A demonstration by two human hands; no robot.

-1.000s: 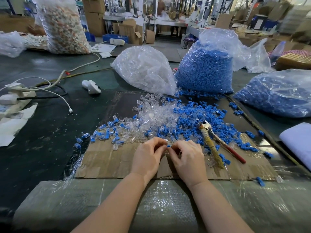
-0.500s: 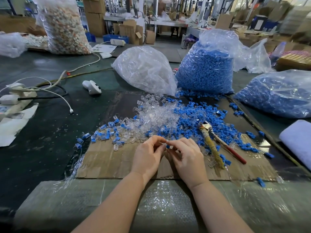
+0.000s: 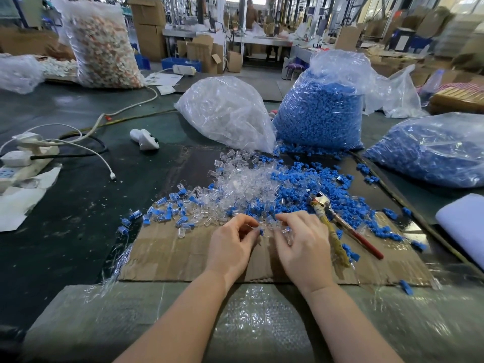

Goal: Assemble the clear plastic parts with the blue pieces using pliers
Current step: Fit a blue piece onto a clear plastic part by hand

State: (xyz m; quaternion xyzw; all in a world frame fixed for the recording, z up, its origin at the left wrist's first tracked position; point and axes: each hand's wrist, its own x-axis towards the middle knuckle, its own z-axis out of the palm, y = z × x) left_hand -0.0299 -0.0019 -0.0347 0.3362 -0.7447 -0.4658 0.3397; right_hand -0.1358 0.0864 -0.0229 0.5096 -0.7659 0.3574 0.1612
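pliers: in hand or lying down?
Lying down. The pliers rest on the cardboard beside the right hand; neither hand grips them.

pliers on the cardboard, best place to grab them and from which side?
Grip the two handles together near their near ends, coming from above on the right hand side. The pliers lie flat, head away, in the blue pieces; handles are splayed and bare.

Two hands (image 3: 231, 247) — one pliers (image 3: 340, 226) — two blue-filled bags (image 3: 318, 116).
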